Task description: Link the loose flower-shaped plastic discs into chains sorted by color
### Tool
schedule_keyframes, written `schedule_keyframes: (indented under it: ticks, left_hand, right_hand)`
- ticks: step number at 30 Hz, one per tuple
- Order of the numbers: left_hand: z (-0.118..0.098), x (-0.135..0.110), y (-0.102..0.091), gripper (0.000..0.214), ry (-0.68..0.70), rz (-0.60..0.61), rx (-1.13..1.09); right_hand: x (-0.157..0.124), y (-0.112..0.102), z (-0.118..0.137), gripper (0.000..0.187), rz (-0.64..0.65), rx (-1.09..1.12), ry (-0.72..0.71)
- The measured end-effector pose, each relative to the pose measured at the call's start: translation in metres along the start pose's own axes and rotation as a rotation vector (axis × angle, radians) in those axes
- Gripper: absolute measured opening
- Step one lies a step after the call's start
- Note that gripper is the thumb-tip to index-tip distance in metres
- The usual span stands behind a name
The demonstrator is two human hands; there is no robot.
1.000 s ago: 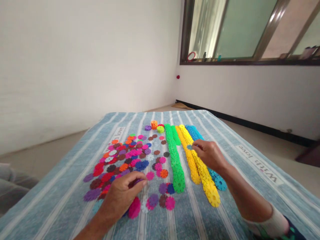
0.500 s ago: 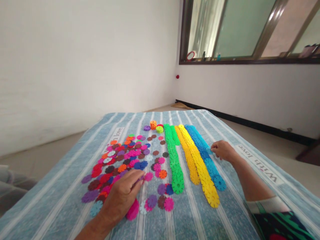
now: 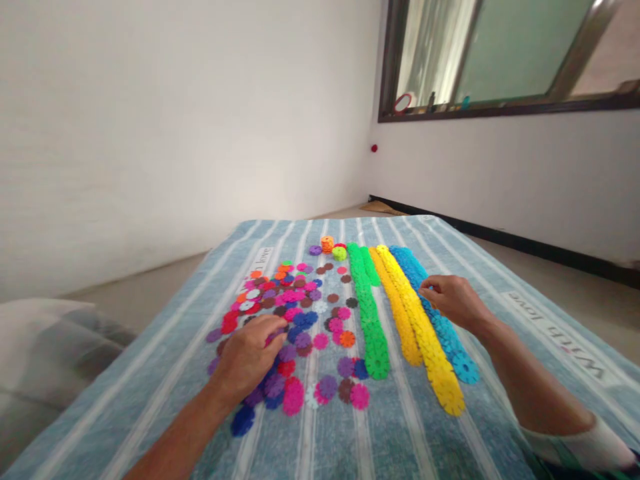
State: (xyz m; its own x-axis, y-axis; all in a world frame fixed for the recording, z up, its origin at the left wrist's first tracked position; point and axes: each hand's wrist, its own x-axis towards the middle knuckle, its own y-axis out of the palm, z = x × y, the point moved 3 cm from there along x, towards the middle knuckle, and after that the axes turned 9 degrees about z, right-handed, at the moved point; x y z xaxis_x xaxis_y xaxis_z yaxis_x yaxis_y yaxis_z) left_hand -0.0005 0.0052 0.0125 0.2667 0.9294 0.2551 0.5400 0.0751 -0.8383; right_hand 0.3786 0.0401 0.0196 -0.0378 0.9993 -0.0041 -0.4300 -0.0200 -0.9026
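My left hand (image 3: 250,350) reaches low over the pile of loose flower-shaped plastic discs (image 3: 303,320), which are pink, purple, red, dark blue, brown and more. Its thumb and forefinger are a little apart, with discs showing between and under them; no held disc can be made out. Over the row of overlapping blue discs (image 3: 447,333), my right hand (image 3: 455,300) has its fingertips drawn together. Whatever may be pinched there is hidden. Beside that row lie rows of yellow discs (image 3: 433,343), orange-yellow discs (image 3: 404,320) and green discs (image 3: 370,320).
At the far end stand a small orange stack (image 3: 327,245), a purple disc stack (image 3: 315,251) and a lime one (image 3: 339,253). A striped blue-and-white cloth (image 3: 400,433) covers the table. A wall and a window (image 3: 515,53) rise beyond; pale fabric (image 3: 45,353) shows at left.
The view has shifted, so the table things appear further right. My left hand has moved from a pink disc at the pile's edge back over the pile. The blue disc at my right fingertips no longer shows.
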Motion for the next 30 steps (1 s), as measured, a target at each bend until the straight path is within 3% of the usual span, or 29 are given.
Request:
schedule_keyframes:
  ticks: [6, 11, 16, 19, 22, 25, 27, 30]
  left_hand:
    - [0.006, -0.017, -0.035, 0.019, -0.216, 0.249, 0.260]
    - [0.005, -0.039, -0.042, 0.011, -0.234, 0.412, 0.296]
    - [-0.010, -0.045, -0.026, 0.013, -0.115, 0.452, 0.237]
    - [-0.025, -0.044, -0.006, 0.031, -0.045, 0.401, 0.156]
    - [-0.036, -0.042, 0.008, 0.036, 0.059, 0.331, 0.102]
    - [-0.032, -0.039, -0.004, 0.036, 0.109, 0.208, 0.027]
    - [-0.019, -0.038, -0.024, 0.027, -0.046, 0.096, -0.008]
    - [0.000, -0.039, -0.046, 0.018, -0.239, 0.210, -0.028]
  right_hand:
    - [-0.048, 0.059, 0.088, 0.023, 0.188, 0.062, -0.537]
    - [-0.086, 0.095, 0.120, 0.035, 0.311, 0.009, -0.802]
    - [-0.093, 0.113, 0.121, 0.032, 0.299, -0.051, -0.847]
    - [-0.093, 0.119, 0.118, 0.031, 0.289, -0.047, -0.858]
    - [-0.093, 0.122, 0.115, 0.031, 0.254, -0.049, -0.882]
    - [-0.094, 0.125, 0.112, 0.032, 0.226, -0.045, -0.892]
    - [-0.093, 0.126, 0.110, 0.033, 0.222, -0.039, -0.895]
    - [-0.093, 0.127, 0.110, 0.033, 0.192, -0.023, -0.915]
